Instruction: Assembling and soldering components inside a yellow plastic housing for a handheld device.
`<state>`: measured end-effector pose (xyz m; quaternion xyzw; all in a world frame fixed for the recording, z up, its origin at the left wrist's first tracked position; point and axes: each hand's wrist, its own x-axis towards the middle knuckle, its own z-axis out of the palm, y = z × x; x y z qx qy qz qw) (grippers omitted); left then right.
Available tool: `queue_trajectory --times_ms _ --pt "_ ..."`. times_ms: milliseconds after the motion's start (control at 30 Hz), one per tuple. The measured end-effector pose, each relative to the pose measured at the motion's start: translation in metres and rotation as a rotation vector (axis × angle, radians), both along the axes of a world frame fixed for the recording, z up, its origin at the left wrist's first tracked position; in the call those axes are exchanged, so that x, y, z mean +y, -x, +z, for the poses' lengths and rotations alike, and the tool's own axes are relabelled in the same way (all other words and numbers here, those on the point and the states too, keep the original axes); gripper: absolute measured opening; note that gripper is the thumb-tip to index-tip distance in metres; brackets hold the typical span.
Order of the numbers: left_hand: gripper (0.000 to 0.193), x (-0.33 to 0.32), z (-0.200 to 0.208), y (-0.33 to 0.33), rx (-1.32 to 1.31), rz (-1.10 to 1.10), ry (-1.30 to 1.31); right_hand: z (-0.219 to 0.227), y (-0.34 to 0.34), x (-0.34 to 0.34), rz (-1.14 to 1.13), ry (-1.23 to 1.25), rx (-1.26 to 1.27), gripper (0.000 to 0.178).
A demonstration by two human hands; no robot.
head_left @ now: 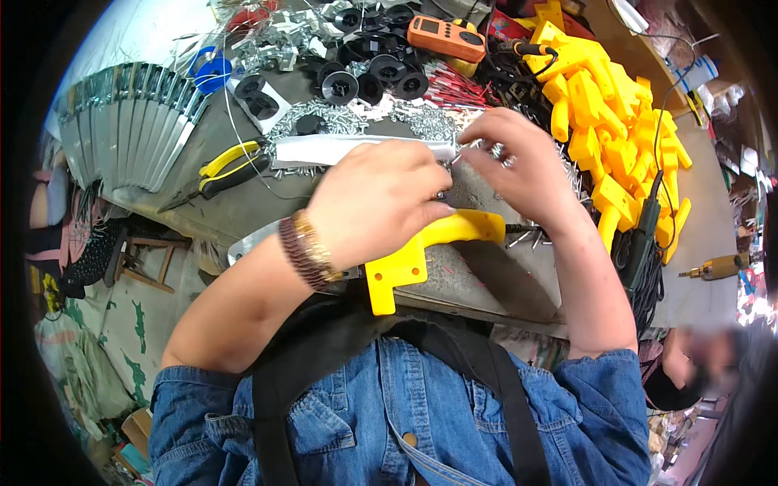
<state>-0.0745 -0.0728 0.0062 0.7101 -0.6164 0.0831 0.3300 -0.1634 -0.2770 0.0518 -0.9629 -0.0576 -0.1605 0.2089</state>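
My left hand (377,194), a beaded bracelet at its wrist, is closed above a yellow plastic handle (397,274). Its thumb lies along the handle's upper edge. A small shiny bit shows at its fingertips, too small to name. Left of the wrist, a silver metal blade (253,241) pokes out; the forearm hides how it meets the handle. A white strip (320,149) lies just beyond the left hand, partly covered by it. Close to the strip's right end, my right hand (515,166) pinches with thumb and forefinger; a tiny reddish thing there cannot be made out clearly.
Loose screws (324,116) cover the bench's middle, with black spools (337,84) and an orange multimeter (446,37) behind. Yellow-and-black pliers (231,168) and fanned grey blades (130,130) lie left. Yellow handles (596,101) are heaped right, beside a corded tool (646,227). Another person (689,364) is lower right.
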Motion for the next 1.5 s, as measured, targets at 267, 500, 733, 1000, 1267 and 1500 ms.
queue_trajectory --times_ms 267,500,733,1000,1267,1500 --pt "0.010 0.079 0.001 -0.046 0.344 0.409 0.134 -0.018 -0.061 -0.002 0.242 0.390 0.014 0.015" --pt "0.017 0.070 -0.026 -0.062 0.061 0.385 -0.109 0.004 -0.082 -0.012 -0.008 0.543 -0.256 0.025" --pt "0.017 0.049 -0.029 -0.073 -0.079 0.384 -0.398 -0.053 -0.117 0.045 0.089 0.225 0.397 0.027" --pt "0.008 0.053 -0.039 -0.068 -0.180 0.390 -0.203 -0.048 -0.111 0.048 0.135 0.202 0.384 0.019" --pt "0.007 0.048 -0.025 -0.031 0.871 -0.041 -0.003 -0.012 -0.040 0.014 0.293 -0.768 0.740 0.009" --pt "0.006 0.047 -0.028 -0.028 1.026 -0.098 -0.010 -0.019 -0.023 0.018 0.266 -0.731 0.550 0.012"
